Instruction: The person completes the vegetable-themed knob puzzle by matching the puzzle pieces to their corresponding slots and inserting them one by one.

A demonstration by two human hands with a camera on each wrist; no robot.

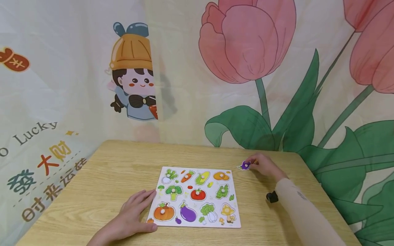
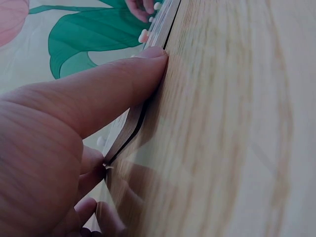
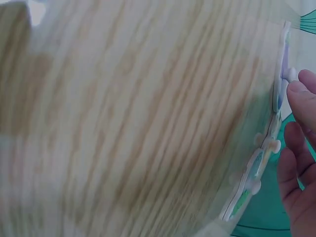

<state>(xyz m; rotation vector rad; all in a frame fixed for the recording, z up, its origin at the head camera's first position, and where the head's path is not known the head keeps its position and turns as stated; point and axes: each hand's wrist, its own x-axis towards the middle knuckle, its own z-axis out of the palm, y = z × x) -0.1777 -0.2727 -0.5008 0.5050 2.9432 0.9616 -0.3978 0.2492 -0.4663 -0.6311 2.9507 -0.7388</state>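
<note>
A white vegetable puzzle board [image 1: 212, 194] lies on the table, with knobbed pieces in most of its printed shapes. My left hand [image 1: 132, 213] rests at its left side, the thumb [image 2: 123, 81] along the near edge. The printed eggplant [image 1: 188, 212], bok choy and mushroom shapes show no knobs. At the back right, my right hand [image 1: 266, 165] pinches a purple eggplant piece [image 1: 245, 165] by its white knob [image 3: 291, 74]. Below those fingers in the right wrist view are a yellowish piece and a green piece [image 3: 242, 200], both with knobs; the hand hides them in the head view.
The wooden table [image 1: 101, 177] has its far edge close to a hanging cloth [image 1: 181, 130] printed with tulips and a cartoon figure. A small black device [image 1: 272, 196] is beside the right sleeve [image 1: 303, 205].
</note>
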